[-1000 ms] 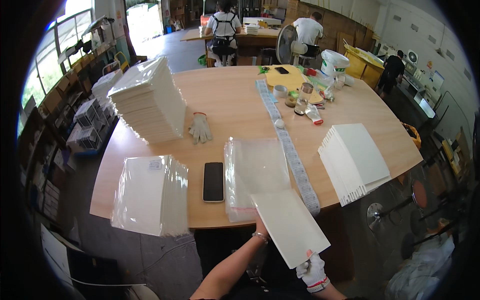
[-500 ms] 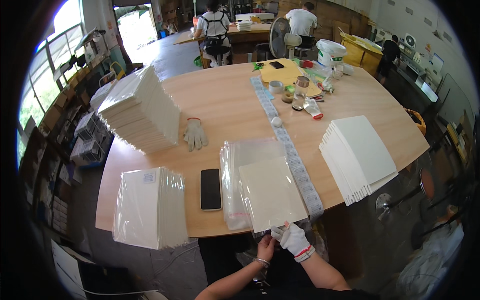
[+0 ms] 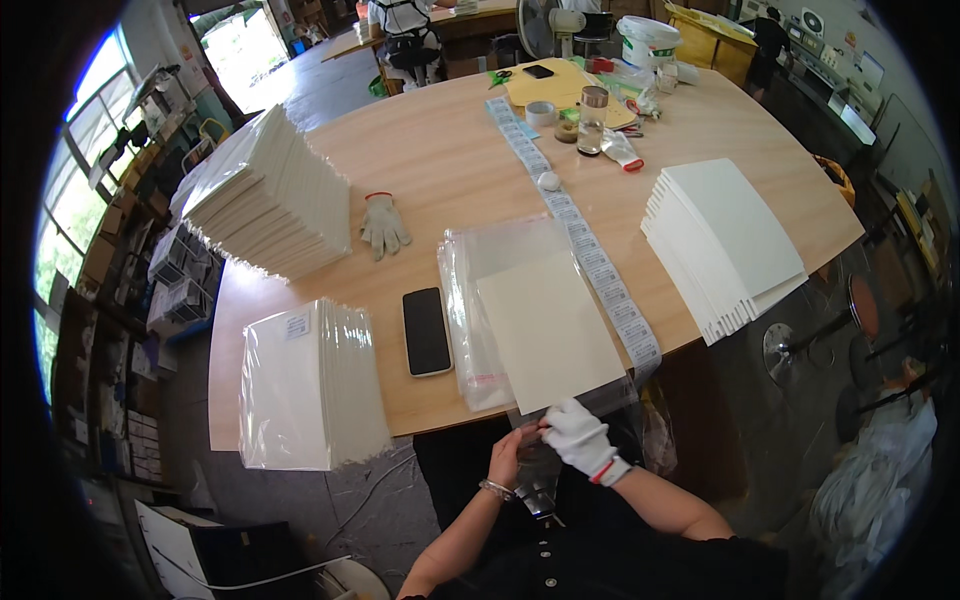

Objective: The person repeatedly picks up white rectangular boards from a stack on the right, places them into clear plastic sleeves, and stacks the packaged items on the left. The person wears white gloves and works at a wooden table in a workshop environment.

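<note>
A cream sheet of board [image 3: 548, 330] lies at the table's near edge, with clear plastic bag film [image 3: 598, 400] showing beyond its lower end. My bare left hand [image 3: 508, 455], with a bracelet at the wrist, is closed on the film just below the sheet. Beside it, my right hand [image 3: 582, 440] wears a white glove with a red cuff. Its fingers are bent together at the same film, their tips close to the left fingers and partly hidden. Under the sheet is a pile of clear plastic bags [image 3: 468, 300]. A black phone [image 3: 427, 332] lies to the left.
Wrapped board stacks [image 3: 285, 385] and a taller stack [image 3: 270, 195] stand at left, near a loose glove [image 3: 382, 226]. A label strip [image 3: 590, 245] runs past the bags. White boards [image 3: 725, 245] lie right; a glass bottle [image 3: 591, 120] and tub [image 3: 648, 42] stand farther back.
My view has tilted down, so the table sits higher in it. My right fingers have drawn off the sheet's lower edge and bent in toward my left fingers, below the sheet.
</note>
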A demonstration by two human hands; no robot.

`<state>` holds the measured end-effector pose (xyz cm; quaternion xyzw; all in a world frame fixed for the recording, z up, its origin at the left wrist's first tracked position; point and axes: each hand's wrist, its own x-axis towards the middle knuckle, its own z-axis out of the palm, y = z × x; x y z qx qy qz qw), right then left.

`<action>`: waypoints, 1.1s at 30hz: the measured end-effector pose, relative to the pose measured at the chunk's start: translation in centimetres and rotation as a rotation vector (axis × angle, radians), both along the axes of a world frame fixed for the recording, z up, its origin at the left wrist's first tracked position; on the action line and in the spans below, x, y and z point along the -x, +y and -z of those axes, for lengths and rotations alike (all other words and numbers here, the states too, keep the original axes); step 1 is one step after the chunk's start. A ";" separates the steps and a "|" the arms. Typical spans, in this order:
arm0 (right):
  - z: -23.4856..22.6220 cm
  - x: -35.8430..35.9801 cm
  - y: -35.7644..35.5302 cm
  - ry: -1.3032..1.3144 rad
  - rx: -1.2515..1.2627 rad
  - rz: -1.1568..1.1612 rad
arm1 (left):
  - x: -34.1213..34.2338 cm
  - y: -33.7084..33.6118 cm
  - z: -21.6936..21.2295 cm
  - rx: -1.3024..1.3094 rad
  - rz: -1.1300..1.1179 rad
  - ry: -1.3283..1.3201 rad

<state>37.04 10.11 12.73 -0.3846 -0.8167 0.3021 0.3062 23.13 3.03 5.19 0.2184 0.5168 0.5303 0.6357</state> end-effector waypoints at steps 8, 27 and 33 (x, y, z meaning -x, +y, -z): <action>1.8 -0.4 2.9 0.053 -0.073 -0.447 | -1.0 0.9 0.0 0.194 -0.273 -0.126; 1.5 -11.0 7.6 -0.012 0.111 -0.052 | 3.8 2.2 -2.8 -0.879 0.110 1.696; 0.8 -13.0 8.6 -0.141 0.014 -0.320 | 4.3 2.1 -3.4 -0.904 0.215 1.487</action>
